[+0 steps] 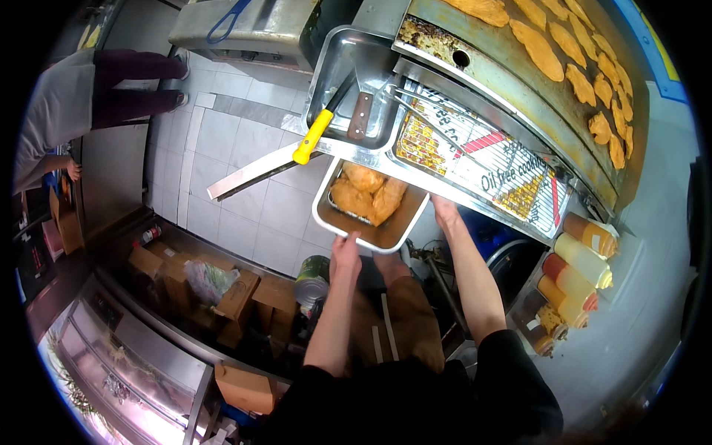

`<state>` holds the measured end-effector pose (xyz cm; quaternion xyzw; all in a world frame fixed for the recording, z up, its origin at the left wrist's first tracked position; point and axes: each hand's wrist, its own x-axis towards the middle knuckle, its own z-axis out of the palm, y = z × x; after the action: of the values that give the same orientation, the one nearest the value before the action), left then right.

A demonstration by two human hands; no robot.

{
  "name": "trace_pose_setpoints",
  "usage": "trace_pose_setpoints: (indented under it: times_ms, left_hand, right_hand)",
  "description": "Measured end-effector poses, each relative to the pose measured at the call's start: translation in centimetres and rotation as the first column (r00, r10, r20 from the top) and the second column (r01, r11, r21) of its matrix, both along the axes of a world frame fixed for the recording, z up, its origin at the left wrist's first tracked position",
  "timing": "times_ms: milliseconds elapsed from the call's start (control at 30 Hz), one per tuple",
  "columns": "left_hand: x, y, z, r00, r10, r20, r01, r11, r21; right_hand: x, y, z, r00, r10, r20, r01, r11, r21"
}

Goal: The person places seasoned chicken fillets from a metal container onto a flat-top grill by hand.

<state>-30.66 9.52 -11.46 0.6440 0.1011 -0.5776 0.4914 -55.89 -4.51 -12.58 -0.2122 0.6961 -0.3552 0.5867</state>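
Note:
My left hand (346, 256) grips the near rim of a deep white-rimmed tray (410, 236), at its lower edge. Several raw, orange-coated pieces of meat (367, 192), apparently chicken, lie heaped inside toward the far side. At the tray's right corner is my right hand (445, 211), closed on the rim, its fingers partly hidden. The tray is held over the floor, close against a steel counter edge (356, 150). Just beyond that edge, a steel pan (317, 78) contains a wooden-handled turner (360, 115). A yellow-handled tool (312, 136) rests across the pan's near rim.
Thin coated fillets (537, 50) lie on a griddle (500, 67) at upper right. Metal tongs (434, 122) rest over a printed panel. Squeeze bottles (581, 261) stand at right. Cardboard boxes (236, 295) fill a low shelf. Another person (61, 119) stands at left.

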Motion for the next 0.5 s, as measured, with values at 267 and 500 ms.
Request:
trace_pose_setpoints:
  times_ms: [267,500]
  left_hand:
    - [-4.8,-10.3,2.1,0.997,-0.068,0.031,0.067,0.997,0.037]
    - [-7.0,-13.3,1.8,0.925,-0.061,-0.375,-0.025,0.975,-0.22]
  right_hand:
    - [0.5,5.9,2.2,0.993,-0.113,0.028,0.114,0.991,-0.067]
    - [-3.1,24.3,-0.2,0.974,-0.226,-0.022,0.227,0.967,0.115]
